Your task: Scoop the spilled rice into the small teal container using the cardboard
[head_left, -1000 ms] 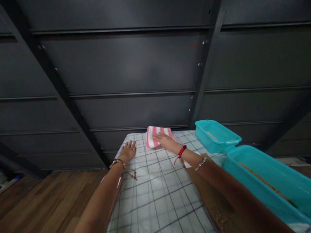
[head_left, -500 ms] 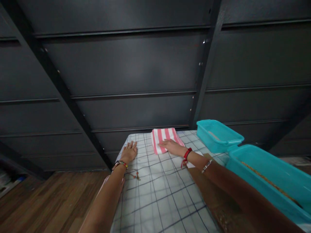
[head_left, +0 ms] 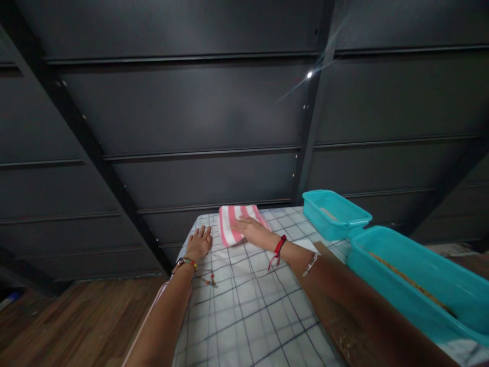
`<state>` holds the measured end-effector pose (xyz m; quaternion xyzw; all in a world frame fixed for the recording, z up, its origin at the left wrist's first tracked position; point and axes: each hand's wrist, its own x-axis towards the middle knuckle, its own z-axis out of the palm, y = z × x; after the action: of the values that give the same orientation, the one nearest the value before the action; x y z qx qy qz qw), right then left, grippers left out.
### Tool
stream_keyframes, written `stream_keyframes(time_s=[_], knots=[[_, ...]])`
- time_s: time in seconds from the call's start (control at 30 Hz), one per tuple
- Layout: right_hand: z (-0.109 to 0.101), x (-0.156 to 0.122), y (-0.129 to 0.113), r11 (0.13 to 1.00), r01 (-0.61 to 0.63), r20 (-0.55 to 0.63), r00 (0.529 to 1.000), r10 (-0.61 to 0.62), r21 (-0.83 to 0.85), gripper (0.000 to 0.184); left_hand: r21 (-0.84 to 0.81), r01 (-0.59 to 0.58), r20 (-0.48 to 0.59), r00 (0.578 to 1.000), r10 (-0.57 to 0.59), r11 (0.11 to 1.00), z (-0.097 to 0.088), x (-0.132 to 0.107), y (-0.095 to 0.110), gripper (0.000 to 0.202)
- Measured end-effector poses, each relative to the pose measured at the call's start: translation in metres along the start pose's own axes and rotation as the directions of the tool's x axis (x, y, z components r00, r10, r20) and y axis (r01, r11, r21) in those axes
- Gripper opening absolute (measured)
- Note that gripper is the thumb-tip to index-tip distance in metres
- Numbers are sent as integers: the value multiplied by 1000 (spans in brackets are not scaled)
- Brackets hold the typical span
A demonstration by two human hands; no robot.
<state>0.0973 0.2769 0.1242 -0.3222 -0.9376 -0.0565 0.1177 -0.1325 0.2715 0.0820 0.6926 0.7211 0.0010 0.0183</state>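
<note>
A folded pink-and-white striped cloth lies at the far end of the table, on a white tablecloth with dark grid lines. My right hand rests flat on top of the striped cloth, fingers stretched out to the left. To the left of it, my left hand presses on the tablecloth near the table's left edge, with its fingers spread and nothing in them. A beaded bracelet with a dangling end circles my left wrist; a red cord bracelet is on my right wrist.
Two turquoise plastic bins stand on the right: a smaller bin at the back and a larger bin nearer me, with a thin brownish strip inside. Brown cardboard lies under my right forearm. A dark metal panel wall rises behind the table.
My right hand has slid left across the table with the striped cloth under it, closer to my left hand. The left hand stays on the tablecloth. The view has shifted slightly.
</note>
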Motion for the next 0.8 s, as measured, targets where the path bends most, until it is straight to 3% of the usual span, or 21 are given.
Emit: stream_keyframes(time_s=[0.1,0.17,0.27,0.6,0.7,0.8], knots=[[15,6,-27,995,94,41,995,-93,-30,46,18,-13,-8,1000,13,1000,1,1,-1,53],[19,2,-30,995,90,74,993,-87,-42,47,31,-11,-10,1000,12,999,2,3,-2,53],[17,-12,-16,998,33,107,994,-27,-61,50,39,-8,-12,1000,8,999,4,5,-3,53],[-7,-69,62,972,-203,160,962,220,-118,55,21,-8,-36,999,8,1000,7,5,-4,54],[-10,-76,67,969,-219,159,959,236,-115,55,16,-10,-40,999,10,1000,5,3,-4,54],[-5,-68,55,978,-187,159,967,199,-90,52,12,-11,-44,999,12,1000,4,2,-3,54]])
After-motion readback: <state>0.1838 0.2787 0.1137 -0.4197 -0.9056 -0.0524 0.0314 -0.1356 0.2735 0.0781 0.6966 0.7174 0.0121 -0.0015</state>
